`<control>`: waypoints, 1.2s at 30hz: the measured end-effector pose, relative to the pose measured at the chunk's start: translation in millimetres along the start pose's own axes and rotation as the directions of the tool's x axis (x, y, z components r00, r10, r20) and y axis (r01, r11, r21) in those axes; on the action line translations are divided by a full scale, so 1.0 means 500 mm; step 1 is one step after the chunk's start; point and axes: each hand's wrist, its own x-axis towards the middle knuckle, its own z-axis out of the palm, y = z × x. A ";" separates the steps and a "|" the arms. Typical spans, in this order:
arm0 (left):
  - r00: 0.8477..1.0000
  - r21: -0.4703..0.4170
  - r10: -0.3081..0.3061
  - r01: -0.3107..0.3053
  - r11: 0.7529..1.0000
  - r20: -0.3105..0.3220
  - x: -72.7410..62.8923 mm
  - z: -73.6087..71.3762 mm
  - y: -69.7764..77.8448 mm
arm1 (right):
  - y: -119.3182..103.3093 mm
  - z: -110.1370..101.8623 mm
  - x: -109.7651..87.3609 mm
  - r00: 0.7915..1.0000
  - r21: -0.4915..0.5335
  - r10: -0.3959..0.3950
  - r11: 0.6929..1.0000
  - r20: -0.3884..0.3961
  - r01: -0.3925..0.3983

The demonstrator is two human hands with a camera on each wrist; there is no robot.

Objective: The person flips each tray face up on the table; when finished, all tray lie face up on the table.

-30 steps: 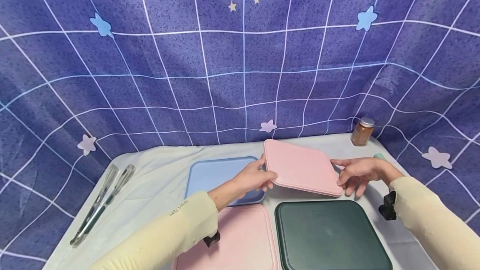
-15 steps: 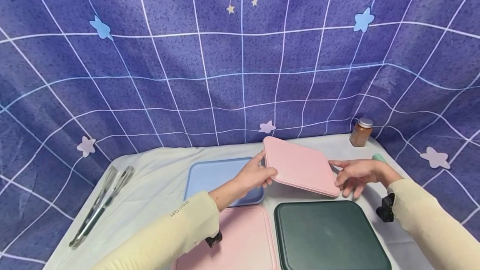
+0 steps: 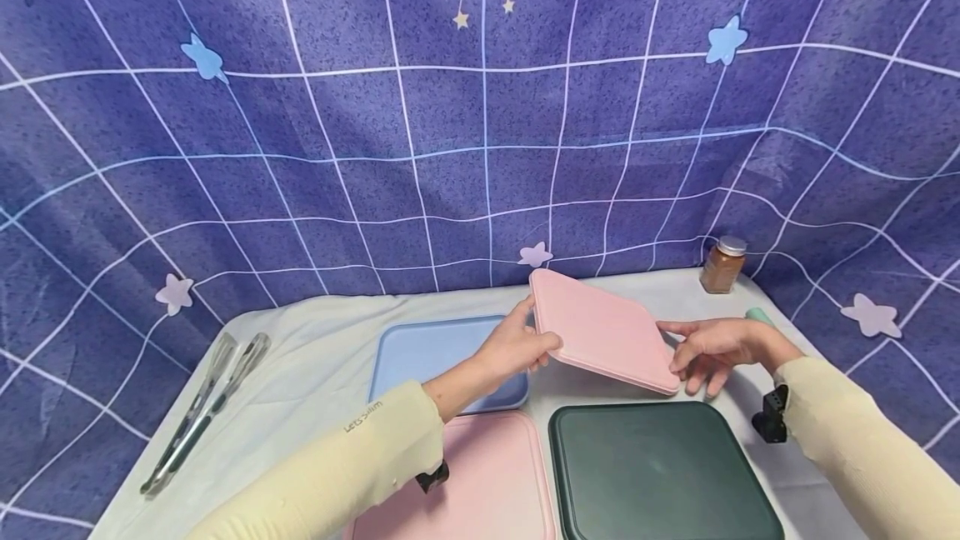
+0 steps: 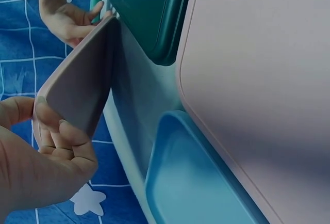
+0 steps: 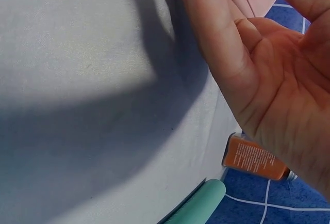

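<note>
A small pink tray [image 3: 603, 332] is tilted above the back of the table, its left end raised and its right end lower. My left hand [image 3: 517, 344] grips its left edge, thumb on top and fingers curled beneath, as the left wrist view shows. At the lower right corner, my right hand [image 3: 716, 348] holds the edge between thumb and index finger while the other fingers hang loose. A blue tray [image 3: 420, 348] lies under my left hand. In front are a larger pink tray [image 3: 487, 482], partly covered by my left sleeve, and a dark green tray [image 3: 660, 465].
Metal tongs [image 3: 206, 407] lie along the table's left side. A jar with brown contents [image 3: 723, 267] stands at the back right corner, near a green rounded object [image 5: 198, 206] partly hidden by my right wrist. A purple grid-patterned curtain [image 3: 480, 123] hangs behind the white-covered table.
My left hand has lifted the left end of the small pink tray slightly, steepening its tilt. My right hand stays at the lower right corner.
</note>
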 end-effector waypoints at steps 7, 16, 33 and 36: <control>0.999 -0.014 0.036 -0.037 0.999 -0.021 0.002 0.006 0.007 | -0.014 0.005 -0.004 0.998 -0.073 0.034 0.997 -0.052 -0.038; 0.996 0.023 0.054 -0.052 0.998 -0.075 0.000 0.012 0.017 | -0.165 0.033 -0.032 0.980 -0.378 -0.053 0.925 -0.193 -0.024; 0.968 0.145 0.131 -0.100 0.984 -0.216 -0.013 0.043 0.019 | -0.440 0.184 0.026 0.962 -0.599 -0.054 0.792 -0.268 -0.122; 0.961 0.160 0.146 -0.110 0.981 -0.234 -0.015 0.045 0.018 | -0.452 0.197 0.037 0.963 -0.633 -0.019 0.757 -0.269 -0.162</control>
